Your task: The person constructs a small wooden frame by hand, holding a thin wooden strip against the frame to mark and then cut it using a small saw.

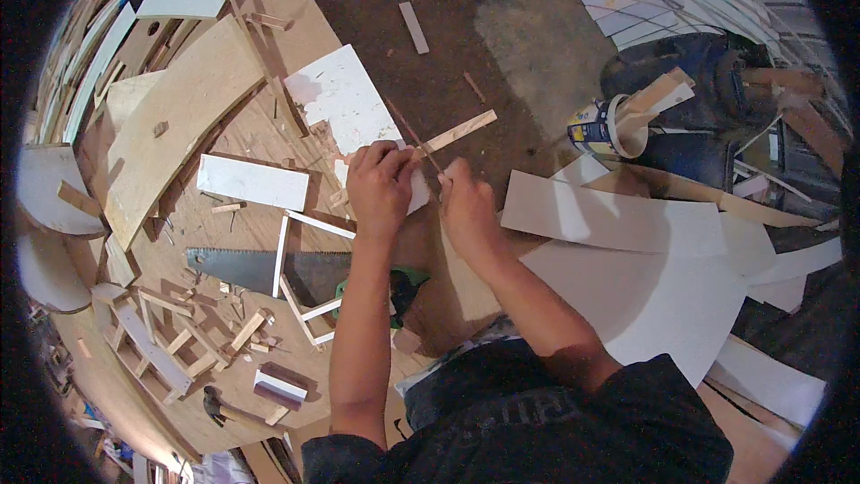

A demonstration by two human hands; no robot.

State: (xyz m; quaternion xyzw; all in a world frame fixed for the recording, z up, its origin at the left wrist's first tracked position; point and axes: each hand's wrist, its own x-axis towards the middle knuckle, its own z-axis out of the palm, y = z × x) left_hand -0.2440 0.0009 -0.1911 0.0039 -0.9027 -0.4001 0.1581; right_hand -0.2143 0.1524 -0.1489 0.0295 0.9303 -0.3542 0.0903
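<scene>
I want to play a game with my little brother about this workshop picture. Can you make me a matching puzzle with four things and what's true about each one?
Things
1. Saw
2. Hammer
3. Tub
4. Stick

Clues
A. Wood pieces poke out of it.
B. It reaches out past the fingers of the left hand.
C. It lies in the lower left of the picture.
D. A white frame lies across it.

Right pairs: 1-D, 2-C, 3-A, 4-B
</scene>
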